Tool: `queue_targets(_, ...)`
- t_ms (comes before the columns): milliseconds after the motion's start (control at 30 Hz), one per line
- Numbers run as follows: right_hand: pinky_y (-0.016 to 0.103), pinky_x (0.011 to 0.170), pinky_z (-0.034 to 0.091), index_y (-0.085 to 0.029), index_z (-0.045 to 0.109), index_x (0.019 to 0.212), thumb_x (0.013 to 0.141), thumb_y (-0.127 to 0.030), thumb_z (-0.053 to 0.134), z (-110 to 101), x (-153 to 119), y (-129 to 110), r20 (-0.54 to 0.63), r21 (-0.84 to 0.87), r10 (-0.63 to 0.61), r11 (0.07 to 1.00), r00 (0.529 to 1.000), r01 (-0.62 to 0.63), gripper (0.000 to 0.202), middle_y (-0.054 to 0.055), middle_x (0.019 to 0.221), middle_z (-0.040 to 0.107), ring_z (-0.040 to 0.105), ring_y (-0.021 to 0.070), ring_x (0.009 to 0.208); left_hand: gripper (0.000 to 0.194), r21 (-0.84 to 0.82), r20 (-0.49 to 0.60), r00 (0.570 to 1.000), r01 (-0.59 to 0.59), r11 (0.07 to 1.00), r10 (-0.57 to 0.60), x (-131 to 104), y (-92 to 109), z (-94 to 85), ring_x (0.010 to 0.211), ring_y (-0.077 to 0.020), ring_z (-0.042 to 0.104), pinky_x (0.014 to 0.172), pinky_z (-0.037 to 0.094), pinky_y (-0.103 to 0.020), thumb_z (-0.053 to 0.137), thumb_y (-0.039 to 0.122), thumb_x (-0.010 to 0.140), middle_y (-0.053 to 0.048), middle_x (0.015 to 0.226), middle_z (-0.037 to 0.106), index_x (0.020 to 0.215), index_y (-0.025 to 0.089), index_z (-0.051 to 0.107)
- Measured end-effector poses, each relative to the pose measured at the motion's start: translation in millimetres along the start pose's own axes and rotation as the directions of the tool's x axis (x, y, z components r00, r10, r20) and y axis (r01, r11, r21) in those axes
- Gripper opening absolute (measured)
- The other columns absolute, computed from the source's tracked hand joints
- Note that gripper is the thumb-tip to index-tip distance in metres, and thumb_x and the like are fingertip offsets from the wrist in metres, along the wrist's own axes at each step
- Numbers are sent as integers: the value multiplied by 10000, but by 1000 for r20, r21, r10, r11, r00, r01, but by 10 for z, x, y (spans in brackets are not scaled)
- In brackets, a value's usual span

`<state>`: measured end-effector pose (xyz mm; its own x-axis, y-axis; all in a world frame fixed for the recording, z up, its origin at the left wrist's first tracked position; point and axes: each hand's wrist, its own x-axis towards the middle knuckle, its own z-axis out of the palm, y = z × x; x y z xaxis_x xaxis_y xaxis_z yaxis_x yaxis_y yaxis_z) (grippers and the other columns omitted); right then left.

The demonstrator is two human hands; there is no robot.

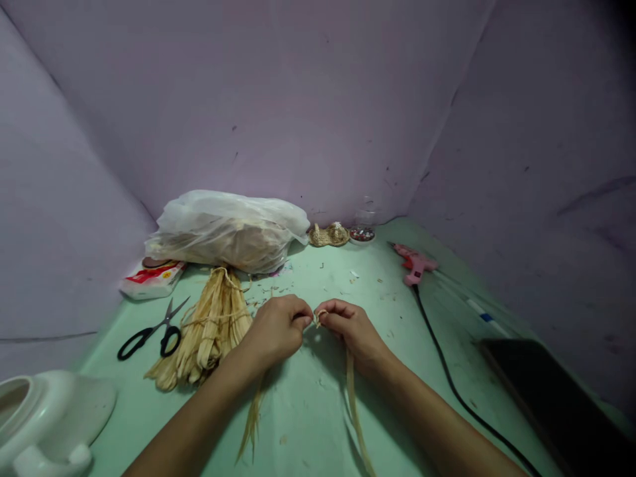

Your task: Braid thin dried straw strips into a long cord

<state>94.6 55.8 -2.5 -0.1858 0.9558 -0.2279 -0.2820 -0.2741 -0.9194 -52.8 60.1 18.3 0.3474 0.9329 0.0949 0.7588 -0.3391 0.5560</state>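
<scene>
My left hand and my right hand meet over the middle of the table, fingertips pinched close together. Between them is a small twisted loop of pale dried plant fibre. A flat strip of the same fibre hangs below my right hand toward the front edge. Frayed fibre ends show beneath my left wrist. To the left lies a tied bundle of dried fibre strips, partly behind my left forearm. Black-handled scissors rest open beside the bundle.
A plastic bag sits at the back, near a woven piece and a small container of beads. On the right are a pink glue gun with its cord and a dark flat object. A white ceramic vessel stands front left.
</scene>
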Motion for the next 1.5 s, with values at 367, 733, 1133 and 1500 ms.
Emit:
queue_targets(367,185,366,99,-123,540,605,548,-249,671,-97,16,-28,149,-8,215,976,965,-216,191,-27,511,517,307,17,367,112,200,-269,878,-350,915,395,8,-8,2,827,-164,489,790,346,-335,488,185,732,-49,825,550,795,170,579)
queue_targets(733,175,382,194,-130,581,627,532,-248,705,-18,7,25,-67,-3,65,998,996,-66,196,-47,490,505,339,29,399,219,308,-233,914,-255,916,333,-57,78,57,716,-142,521,901,243,-427,429,150,754,-25,726,598,800,201,637)
queue_targets(1133,195,439,253,-125,592,587,571,-240,669,34,-8,51,-54,-43,15,999,998,-17,139,-24,498,532,362,43,421,149,215,-244,924,-246,945,295,-72,120,31,658,-122,525,933,234,-409,463,158,695,-9,668,604,668,177,608)
queue_targets(1500,201,366,56,-157,538,740,654,-453,610,9,-91,-2,229,61,65,995,971,-81,317,-90,477,270,126,32,393,84,-511,-148,984,13,859,-103,22,133,-6,649,-111,475,625,383,-232,525,216,630,-9,674,518,603,147,564)
